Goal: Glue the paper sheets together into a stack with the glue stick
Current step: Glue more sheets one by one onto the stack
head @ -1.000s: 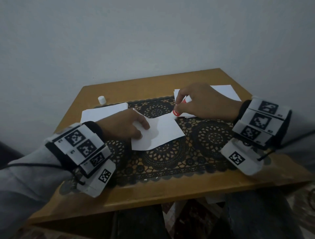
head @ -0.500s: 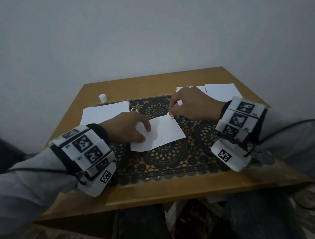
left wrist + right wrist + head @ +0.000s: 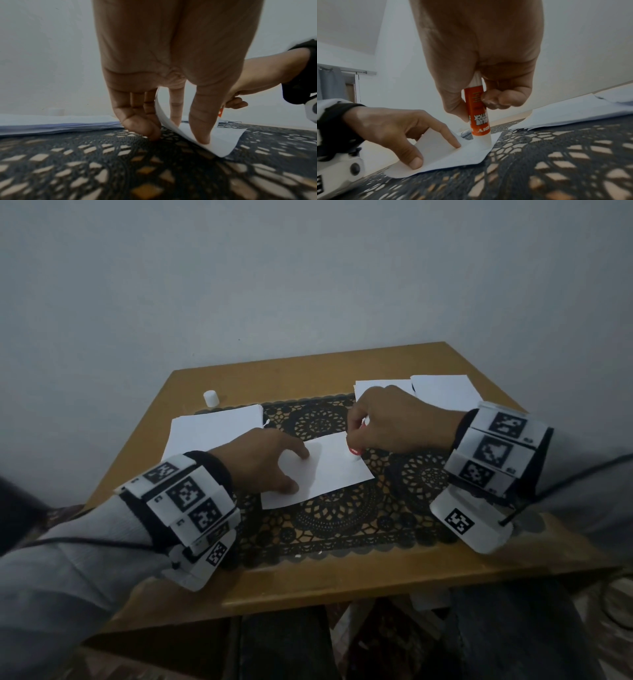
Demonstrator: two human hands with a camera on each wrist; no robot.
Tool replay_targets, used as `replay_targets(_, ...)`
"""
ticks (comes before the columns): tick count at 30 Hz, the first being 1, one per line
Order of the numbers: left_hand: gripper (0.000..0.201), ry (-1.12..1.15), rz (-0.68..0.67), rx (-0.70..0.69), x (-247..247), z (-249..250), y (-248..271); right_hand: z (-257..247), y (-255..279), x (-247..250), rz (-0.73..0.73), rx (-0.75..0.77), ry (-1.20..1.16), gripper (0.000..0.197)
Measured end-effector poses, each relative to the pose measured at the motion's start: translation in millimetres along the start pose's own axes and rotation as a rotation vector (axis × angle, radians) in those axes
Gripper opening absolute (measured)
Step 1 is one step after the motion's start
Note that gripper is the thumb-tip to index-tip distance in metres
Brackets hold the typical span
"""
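A single white paper sheet (image 3: 329, 470) (image 3: 447, 155) (image 3: 221, 140) lies on the black lace mat (image 3: 342, 522). My left hand (image 3: 270, 467) (image 3: 399, 129) (image 3: 171, 94) presses its left part down with straight forefinger and thumb; the sheet's left edge curls up. My right hand (image 3: 394, 422) (image 3: 479, 81) grips a red and white glue stick (image 3: 478, 116) (image 3: 356, 451) upright, tip down on the sheet's far right corner. A stack of white sheets (image 3: 215, 429) (image 3: 56, 123) lies to the left, more sheets (image 3: 442, 388) (image 3: 573, 115) behind my right hand.
The small wooden table (image 3: 308, 580) stands against a pale wall. A white cap (image 3: 210, 398) stands at the back left of the table. My knees and the floor are below the front edge.
My right hand has brought the glue stick from the sheets at the back right down onto the single sheet's right corner. The left hand stays on the sheet.
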State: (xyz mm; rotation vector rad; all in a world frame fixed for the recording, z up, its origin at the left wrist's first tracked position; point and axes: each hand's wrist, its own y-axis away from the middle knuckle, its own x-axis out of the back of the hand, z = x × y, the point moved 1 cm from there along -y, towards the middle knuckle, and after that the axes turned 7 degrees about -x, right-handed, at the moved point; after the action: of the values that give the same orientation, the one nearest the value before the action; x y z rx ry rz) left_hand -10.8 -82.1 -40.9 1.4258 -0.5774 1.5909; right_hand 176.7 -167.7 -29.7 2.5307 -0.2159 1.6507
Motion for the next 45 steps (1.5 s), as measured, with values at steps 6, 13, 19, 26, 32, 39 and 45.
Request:
replay_targets(6, 0.056, -0.07, -0.003, 0.004, -2, 2, 1, 0, 23, 0, -0.064, 0.021, -0.021, 0.015)
replay_targets(13, 0.057, -0.391, 0.02, 0.009, -1, 16, 5, 4, 38, 9, -0.143, 0.03, -0.007, 0.014)
replay_targets(19, 0.046, -0.363, -0.104, -0.063, -3, 21, -2, 28, 36, 47, -0.25, 0.04, 0.067, 0.016)
replay_targets(26, 0.045, -0.381, -0.068, -0.154, 1, 23, 1, 20, 12, 42, -0.016, -0.124, -0.526, 0.024)
replay_targets(32, 0.039, -0.45, -0.055, -0.208, 0, 27, -1, 16, -55, 31, 0.241, -0.071, -0.396, 0.021)
replay_targets(39, 0.038, -0.466, -0.029, -0.254, 1, 20, -6, 25, -119, 16, 0.286, -0.204, -0.163, 0.03)
replay_targets(45, 0.038, -0.444, -0.02, -0.273, 1, 16, -8, 33, -139, 5, 0.259, -0.243, -0.096, 0.034)
